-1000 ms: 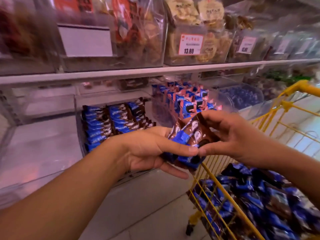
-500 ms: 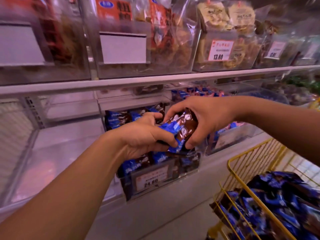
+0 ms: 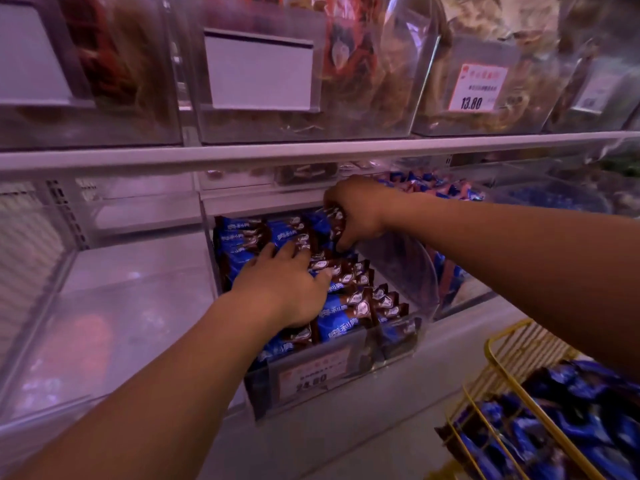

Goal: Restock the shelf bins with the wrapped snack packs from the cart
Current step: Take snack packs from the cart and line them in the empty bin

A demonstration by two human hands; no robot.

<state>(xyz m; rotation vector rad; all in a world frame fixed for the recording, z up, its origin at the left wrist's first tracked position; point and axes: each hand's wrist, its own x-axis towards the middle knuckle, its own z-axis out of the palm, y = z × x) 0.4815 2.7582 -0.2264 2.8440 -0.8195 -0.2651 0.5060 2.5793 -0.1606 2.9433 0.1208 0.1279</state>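
Your right hand [image 3: 356, 211] grip is pinching a few snack packs [image 3: 334, 220] at the bin's [image 3: 398, 271] 12 o'clock end. Left hand [image 3: 287, 285] is spread flat, pressing the stacked packs mid-bin. Bin looks mostly full, rows neat. Cart [image 3: 498, 344] at 4 o'clock holds plenty more packs, so I'd say restocking is well short of done; neighbouring bin at 9 o'clock looks bare.
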